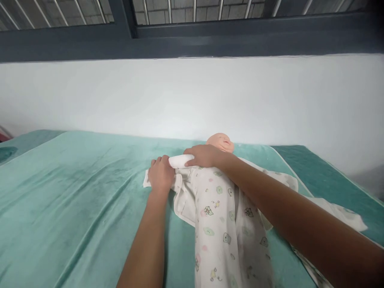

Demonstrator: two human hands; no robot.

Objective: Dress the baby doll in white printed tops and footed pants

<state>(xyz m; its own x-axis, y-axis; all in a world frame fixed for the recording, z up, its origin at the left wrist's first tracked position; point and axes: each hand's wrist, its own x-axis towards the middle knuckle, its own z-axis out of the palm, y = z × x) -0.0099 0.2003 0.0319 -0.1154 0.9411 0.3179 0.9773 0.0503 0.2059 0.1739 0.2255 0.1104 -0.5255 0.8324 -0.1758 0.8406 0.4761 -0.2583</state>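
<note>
A baby doll lies on its back on the bed, its head [220, 141] turned to the right near the wall. White baby clothes [219, 224] printed with small animals and green shapes cover its body and legs. A plain white sleeve [180, 161] stretches sideways between my hands. My left hand [162, 174] is closed around the outer end of this sleeve, with a white cuff [146, 179] showing beyond it. My right hand [201, 156] grips the sleeve near the doll's shoulder, thumb below and fingers on top. The doll's arm and hand are hidden.
A green bed cover [90, 200] with wrinkles spreads under everything, darker at the right side [300, 160]. More white printed cloth [339, 214] lies at the right, partly beneath my right forearm. Behind the bed rise a white wall [180, 96] and a dark window frame [210, 42] with metal bars.
</note>
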